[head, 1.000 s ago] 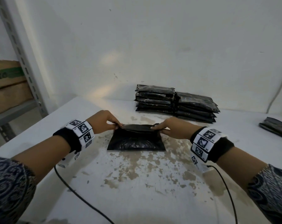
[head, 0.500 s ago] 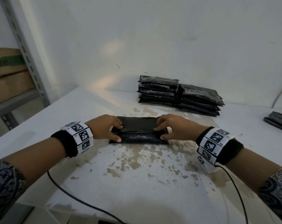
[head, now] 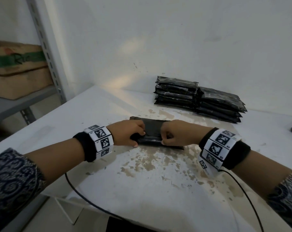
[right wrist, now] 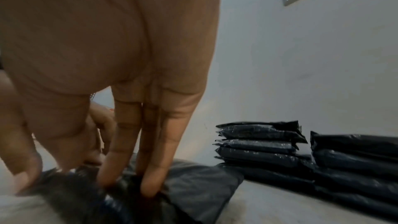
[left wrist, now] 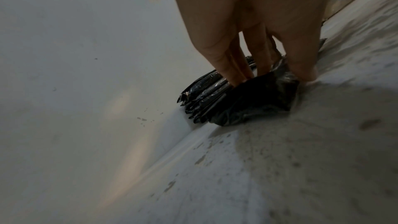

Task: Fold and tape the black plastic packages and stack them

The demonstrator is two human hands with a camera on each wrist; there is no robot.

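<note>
Left hand [head: 128,132]: you are gripping the package [head: 152,133] end.
Right hand [head: 177,133]: pinching its other end.
Stacks [head: 197,100]: lying beyond your hands.

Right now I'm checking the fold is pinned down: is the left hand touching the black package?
Touching. The left wrist view shows the left hand with fingertips pressed into the black package on the table.
</note>
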